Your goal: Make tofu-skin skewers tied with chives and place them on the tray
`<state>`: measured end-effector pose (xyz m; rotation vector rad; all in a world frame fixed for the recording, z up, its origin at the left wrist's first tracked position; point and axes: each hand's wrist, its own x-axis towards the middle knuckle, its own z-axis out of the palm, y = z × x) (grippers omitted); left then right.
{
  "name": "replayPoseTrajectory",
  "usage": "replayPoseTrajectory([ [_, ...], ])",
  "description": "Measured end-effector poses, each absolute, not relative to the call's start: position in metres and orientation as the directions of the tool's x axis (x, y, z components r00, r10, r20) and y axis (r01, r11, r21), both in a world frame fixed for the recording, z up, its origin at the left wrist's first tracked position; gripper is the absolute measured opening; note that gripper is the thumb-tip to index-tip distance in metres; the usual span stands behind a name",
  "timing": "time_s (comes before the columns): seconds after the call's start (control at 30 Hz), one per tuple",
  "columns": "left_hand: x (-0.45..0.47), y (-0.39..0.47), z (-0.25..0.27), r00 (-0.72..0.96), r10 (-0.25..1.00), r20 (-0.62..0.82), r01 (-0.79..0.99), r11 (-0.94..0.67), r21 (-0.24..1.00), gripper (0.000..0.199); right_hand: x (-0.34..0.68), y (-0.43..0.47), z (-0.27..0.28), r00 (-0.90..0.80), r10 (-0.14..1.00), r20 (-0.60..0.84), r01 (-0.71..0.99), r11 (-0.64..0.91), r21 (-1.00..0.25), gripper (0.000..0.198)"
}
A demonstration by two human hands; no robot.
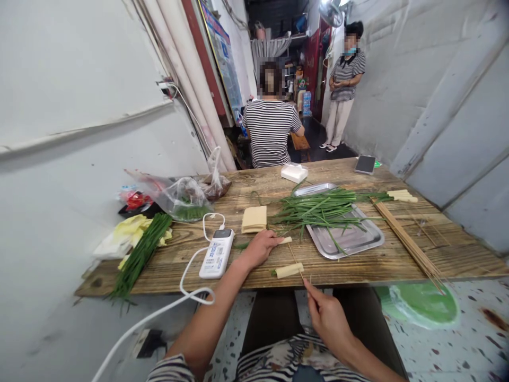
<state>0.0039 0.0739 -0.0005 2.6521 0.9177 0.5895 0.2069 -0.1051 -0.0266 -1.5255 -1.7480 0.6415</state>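
My left hand is closed on a small pale-yellow roll, pressing it near the tabletop. My right hand, at the table's front edge, pinches the lower end of a thin wooden skewer. A second roll sits across this skewer, with green leaves poking out of its left end. The skewer's upper tip meets the roll under my left fingers; whether it has pierced it I cannot tell. Beyond my left hand lies a stack of square pale-yellow sheets.
A metal tray bears long green chives. Right of it lie a skewer bundle and finished rolls. A corded power bank, plastic bags and another chive bunch are left. Two people are beyond the table.
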Motion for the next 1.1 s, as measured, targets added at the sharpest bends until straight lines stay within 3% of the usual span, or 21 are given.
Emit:
replayPoseTrajectory([
  [0.3, 0.004, 0.075, 0.001, 0.727, 0.628, 0.28, 0.508, -0.765, 0.397, 0.034, 0.205, -0.1, -0.031, -0.093, 0.966, 0.24, 0.741, 0.228, -0.632, 0.046],
  [0.7, 0.002, 0.079, 0.0, 0.735, 0.624, 0.265, 0.494, -0.76, 0.421, 0.034, 0.199, -0.092, -0.017, -0.159, 0.968, 0.195, 0.962, 0.196, -0.192, 0.044],
  [1.1, 0.003, 0.079, 0.001, 0.73, 0.622, 0.285, 0.48, -0.762, 0.434, 0.033, 0.184, -0.067, 0.002, -0.199, 0.971, 0.132, 0.972, 0.212, -0.1, 0.043],
])
